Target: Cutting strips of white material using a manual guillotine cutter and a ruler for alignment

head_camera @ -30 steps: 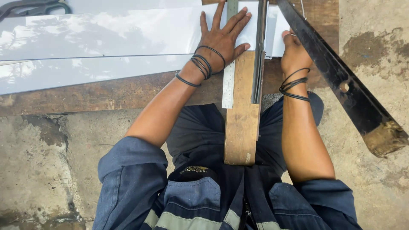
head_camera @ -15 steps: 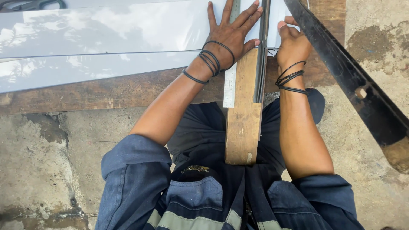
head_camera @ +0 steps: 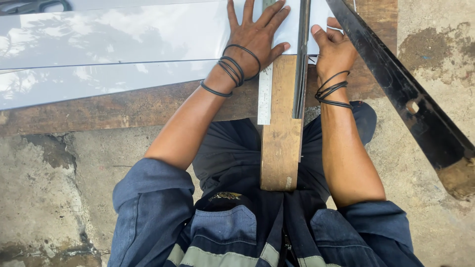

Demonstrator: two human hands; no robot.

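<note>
Sheets (head_camera: 114, 49) of white metal lie across the upper frame on the bench (head_camera: 123, 106). Left hand (head_camera: 257, 37) lies open, fingers spread, pressing one flat beside the ruler (head_camera: 265, 89); right hand (head_camera: 334, 47) pinches its edge beyond the blade (head_camera: 301, 69). Firm, even pressure should stop it creeping.

Bright, even daylight falls from above, with only soft shadows under the arms. The glossy white sheets (head_camera: 114, 44) mirror sky and clouds as pale glare. Focus stays sharp throughout, with slight wide-angle stretching at the edges.
</note>
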